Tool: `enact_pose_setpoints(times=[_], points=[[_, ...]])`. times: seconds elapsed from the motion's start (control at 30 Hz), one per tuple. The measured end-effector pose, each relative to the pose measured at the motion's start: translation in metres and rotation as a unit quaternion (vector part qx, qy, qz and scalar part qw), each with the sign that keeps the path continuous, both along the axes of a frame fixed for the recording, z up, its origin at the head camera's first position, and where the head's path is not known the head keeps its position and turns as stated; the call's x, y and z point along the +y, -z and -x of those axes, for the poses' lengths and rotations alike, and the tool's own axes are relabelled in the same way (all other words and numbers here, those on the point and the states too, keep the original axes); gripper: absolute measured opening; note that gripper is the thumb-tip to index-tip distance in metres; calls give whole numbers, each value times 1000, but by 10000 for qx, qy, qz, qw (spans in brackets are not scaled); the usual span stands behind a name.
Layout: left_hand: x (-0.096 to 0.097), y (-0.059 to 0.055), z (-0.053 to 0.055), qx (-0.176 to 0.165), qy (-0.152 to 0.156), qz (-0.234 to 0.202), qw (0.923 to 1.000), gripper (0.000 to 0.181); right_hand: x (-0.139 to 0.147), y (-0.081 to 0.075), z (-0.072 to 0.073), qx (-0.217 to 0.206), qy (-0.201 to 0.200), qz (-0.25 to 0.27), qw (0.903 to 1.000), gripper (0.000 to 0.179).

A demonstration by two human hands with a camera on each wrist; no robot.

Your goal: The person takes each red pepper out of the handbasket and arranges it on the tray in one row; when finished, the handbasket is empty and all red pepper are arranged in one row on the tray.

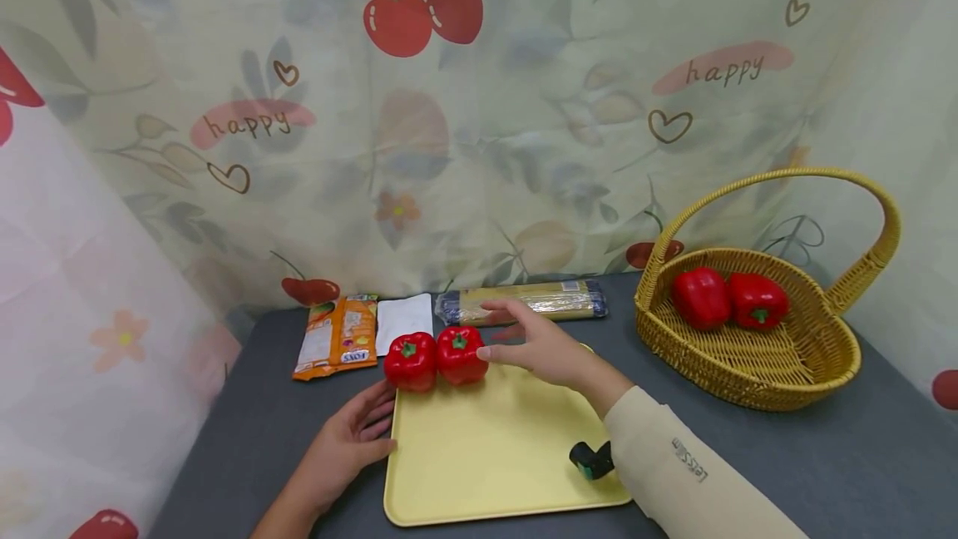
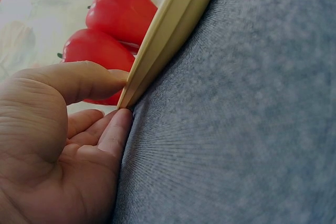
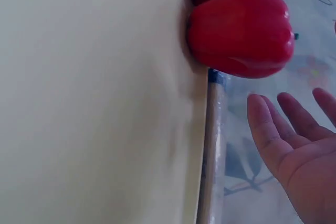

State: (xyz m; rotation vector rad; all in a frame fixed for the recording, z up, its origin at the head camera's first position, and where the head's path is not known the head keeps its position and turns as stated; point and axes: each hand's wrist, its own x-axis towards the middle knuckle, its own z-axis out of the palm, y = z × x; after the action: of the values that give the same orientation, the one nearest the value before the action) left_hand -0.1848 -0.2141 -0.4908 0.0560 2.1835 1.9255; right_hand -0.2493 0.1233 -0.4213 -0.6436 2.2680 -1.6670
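Note:
Two red bell peppers with green stems sit side by side at the far left corner of a pale yellow tray. My left hand rests against the tray's left edge, thumb and fingertips touching the rim in the left wrist view. Beside the right-hand pepper hovers my right hand, fingers spread and holding nothing. The right wrist view shows a gap between this hand and the pepper. Near the tray's right edge lies a small black object, partly hidden by the right sleeve.
A wicker basket with a tall handle stands at the right, holding two more red bell peppers. Behind the tray lie an orange snack packet, a white packet and a long clear-wrapped package. A printed curtain hangs behind.

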Motion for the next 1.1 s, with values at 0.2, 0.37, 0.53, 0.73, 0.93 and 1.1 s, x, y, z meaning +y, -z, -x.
enact_pose_setpoints(times=[0.2, 0.37, 0.53, 0.73, 0.93, 1.1], points=[[0, 0, 0, -12, 19, -34, 10000, 86, 18, -9, -5, 118, 99, 185, 9997, 70], [0, 1, 0, 4, 39, -36, 10000, 86, 37, -16, -10, 391, 124, 319, 9986, 66], [-1, 1, 0, 10, 65, -39, 10000, 86, 56, -21, -14, 529, 241, 583, 9966, 60], [1, 0, -1, 23, 41, 12, 10000, 86, 81, -26, -21, 677, 282, 943, 9928, 49], [1, 1, 0, 42, 10, -6, 10000, 86, 104, -33, -28, 898, 398, 1167, 9883, 46], [0, 2, 1, 42, 33, -47, 10000, 86, 121, -38, -33, 1068, 513, 1366, 9835, 48]])
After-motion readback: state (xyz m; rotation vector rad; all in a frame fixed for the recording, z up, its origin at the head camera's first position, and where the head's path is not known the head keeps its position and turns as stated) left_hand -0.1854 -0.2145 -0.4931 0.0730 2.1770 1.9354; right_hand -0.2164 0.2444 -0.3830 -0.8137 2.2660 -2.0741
